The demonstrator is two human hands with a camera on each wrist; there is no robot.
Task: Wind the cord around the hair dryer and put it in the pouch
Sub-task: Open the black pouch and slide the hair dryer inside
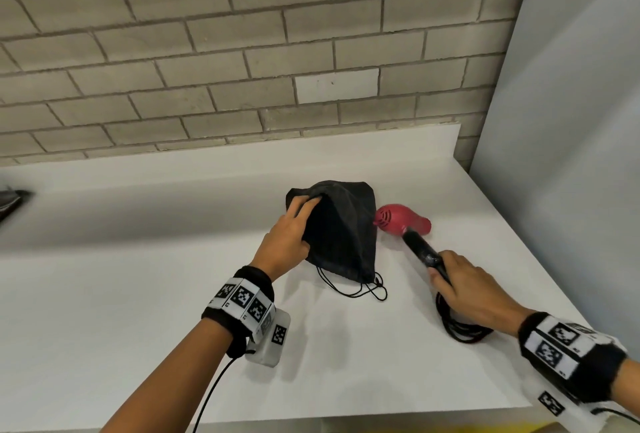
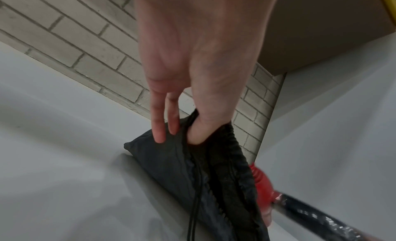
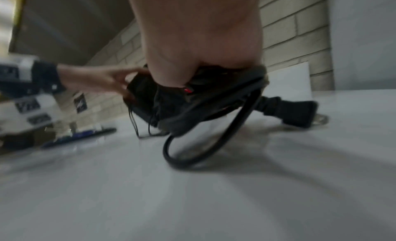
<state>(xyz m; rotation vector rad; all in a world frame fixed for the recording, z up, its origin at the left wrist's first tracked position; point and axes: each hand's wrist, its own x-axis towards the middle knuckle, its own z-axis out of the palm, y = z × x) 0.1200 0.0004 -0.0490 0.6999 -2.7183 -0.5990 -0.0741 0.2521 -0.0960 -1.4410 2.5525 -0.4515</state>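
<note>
A black drawstring pouch [image 1: 341,232] lies on the white counter [image 1: 138,294]. My left hand [image 1: 291,232] grips its upper left edge, thumb hooked in the fabric [image 2: 199,132]. The hair dryer has a red body [image 1: 401,219] and a black handle [image 1: 420,249]; it sits just right of the pouch. My right hand [image 1: 467,290] holds the lower end of the handle together with the cord. Black cord [image 1: 460,327] hangs in loops under that hand, and the plug [image 3: 295,112] rests on the counter. The red body [image 2: 262,183] shows beside the pouch [image 2: 171,163] in the left wrist view.
A brick wall [image 1: 207,52] rises behind the counter, and a grey panel [image 1: 571,121] closes off the right side. The pouch's thin drawstrings [image 1: 360,289] trail toward me. A dark object [image 1: 10,200] sits at the far left. The counter's front edge [image 1: 415,413] is close to me.
</note>
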